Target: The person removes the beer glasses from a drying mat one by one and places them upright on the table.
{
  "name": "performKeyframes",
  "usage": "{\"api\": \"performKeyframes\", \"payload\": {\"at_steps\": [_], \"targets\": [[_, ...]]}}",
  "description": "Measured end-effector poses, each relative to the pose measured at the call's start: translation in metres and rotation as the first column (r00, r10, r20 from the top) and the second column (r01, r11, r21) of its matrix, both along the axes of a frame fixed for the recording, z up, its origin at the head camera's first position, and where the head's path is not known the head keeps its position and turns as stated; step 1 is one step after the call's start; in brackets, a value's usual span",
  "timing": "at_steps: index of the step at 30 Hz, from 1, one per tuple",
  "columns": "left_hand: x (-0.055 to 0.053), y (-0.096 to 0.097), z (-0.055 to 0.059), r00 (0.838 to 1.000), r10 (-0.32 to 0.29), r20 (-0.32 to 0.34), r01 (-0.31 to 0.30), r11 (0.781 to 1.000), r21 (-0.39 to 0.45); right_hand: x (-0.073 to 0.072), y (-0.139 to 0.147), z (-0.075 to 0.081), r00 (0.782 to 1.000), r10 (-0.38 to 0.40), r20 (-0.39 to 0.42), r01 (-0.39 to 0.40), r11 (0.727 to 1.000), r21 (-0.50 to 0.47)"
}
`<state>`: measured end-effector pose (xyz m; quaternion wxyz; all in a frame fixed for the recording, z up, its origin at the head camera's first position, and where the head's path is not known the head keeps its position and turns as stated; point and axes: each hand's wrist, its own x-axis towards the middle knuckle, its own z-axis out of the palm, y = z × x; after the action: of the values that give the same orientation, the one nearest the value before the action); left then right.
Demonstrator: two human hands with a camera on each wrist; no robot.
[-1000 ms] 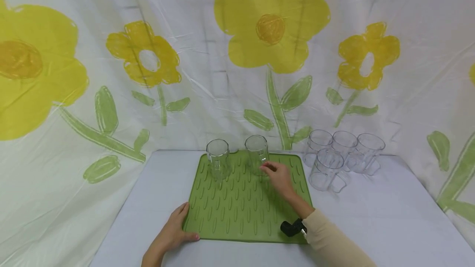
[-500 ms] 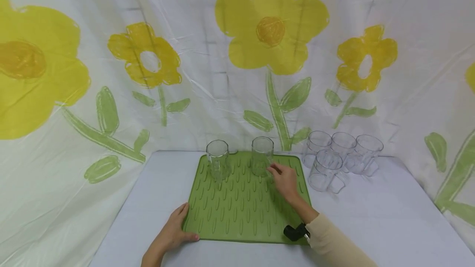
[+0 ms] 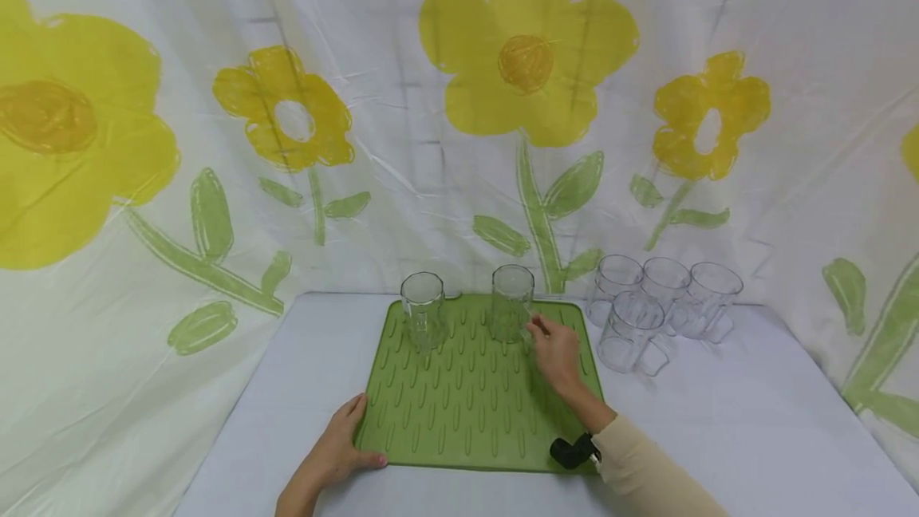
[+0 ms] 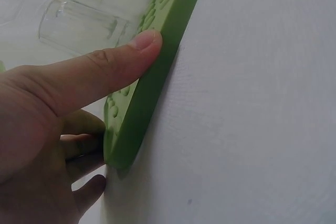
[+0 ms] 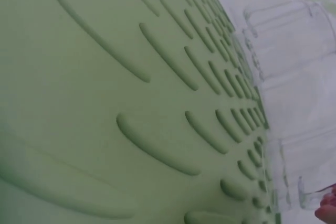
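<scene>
A green drying mat [image 3: 474,413] with raised ridges lies on the white table. Two clear glass mugs stand upright at its back: a left mug [image 3: 424,311] and a right mug [image 3: 512,305]. My right hand [image 3: 556,351] pinches the right mug's handle from the mat's right side; in the right wrist view only its fingertips [image 5: 327,208] show, at the handle. My left hand [image 3: 336,445] rests at the mat's front left corner. In the left wrist view its thumb [image 4: 113,66] lies straight on the front edge, and the other fingers touch the left edge.
Several more clear glass mugs [image 3: 632,329] stand close together on the table right of the mat. Behind the table hangs a white curtain [image 3: 402,206] with yellow flowers. A black device [image 3: 572,451] sits at my right wrist, over the mat's front right corner.
The right mug has shifted to the right along the back of the mat, with my right hand at its handle. My left hand and the left mug have stayed in place.
</scene>
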<state>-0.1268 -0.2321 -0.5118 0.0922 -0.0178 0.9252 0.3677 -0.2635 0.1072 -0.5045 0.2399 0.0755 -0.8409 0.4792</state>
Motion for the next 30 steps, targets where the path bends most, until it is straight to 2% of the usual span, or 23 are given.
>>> {"api": "performKeyframes", "payload": {"at_steps": [7, 14, 22, 30], "targets": [[0.001, 0.0, -0.001, 1.0, 0.0, -0.001, 0.0, 1.0, -0.005, -0.003, 0.004, -0.001, 0.997, -0.017, -0.079, 0.016, 1.0, -0.015], [0.001, 0.0, -0.003, 1.0, -0.001, -0.005, 0.001, 1.0, -0.006, -0.007, 0.01, 0.003, 0.998, -0.029, -0.061, 0.028, 1.0, -0.009], [0.001, 0.0, -0.004, 1.0, -0.005, -0.013, 0.005, 1.0, -0.015, -0.005, 0.016, 0.014, 0.995, -0.014, -0.101, 0.017, 0.999, 0.027], [-0.002, -0.001, -0.003, 1.0, -0.005, -0.002, 0.004, 1.0, -0.021, -0.005, 0.022, 0.023, 0.997, -0.009, -0.072, 0.014, 0.997, 0.074]]}}
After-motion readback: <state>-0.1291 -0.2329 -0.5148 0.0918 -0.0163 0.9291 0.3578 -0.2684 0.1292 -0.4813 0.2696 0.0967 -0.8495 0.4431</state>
